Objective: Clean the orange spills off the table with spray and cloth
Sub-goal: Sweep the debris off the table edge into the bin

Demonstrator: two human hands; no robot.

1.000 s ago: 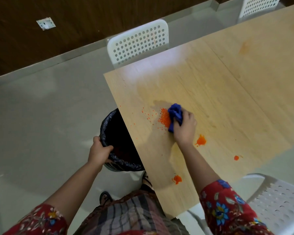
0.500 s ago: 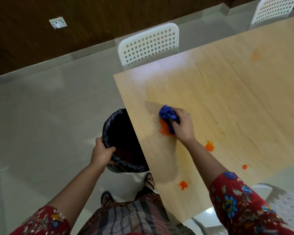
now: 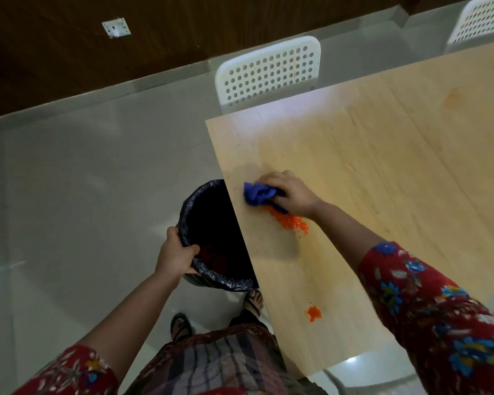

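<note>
My right hand [image 3: 293,192] grips a bunched blue cloth [image 3: 257,193] and presses it on the light wooden table [image 3: 382,172] near its left edge. A pile of orange crumbs [image 3: 290,220] lies just beside the cloth, toward me. A smaller orange spill [image 3: 313,313] sits nearer the table's near edge. My left hand [image 3: 174,255] grips the rim of a bin lined with a black bag [image 3: 211,223], held just below the table's left edge. No spray bottle is in view.
A white perforated chair [image 3: 268,71] stands at the table's far end, another [image 3: 485,18] at the top right, and a third [image 3: 368,369] by my right side. A faint orange stain [image 3: 454,98] marks the far table. My sandalled feet stand on the grey floor [image 3: 83,195].
My right hand has swept the blue cloth left toward the table edge, dragging the orange crumbs with it; some now trail behind the cloth. My left hand keeps its hold on the bin.
</note>
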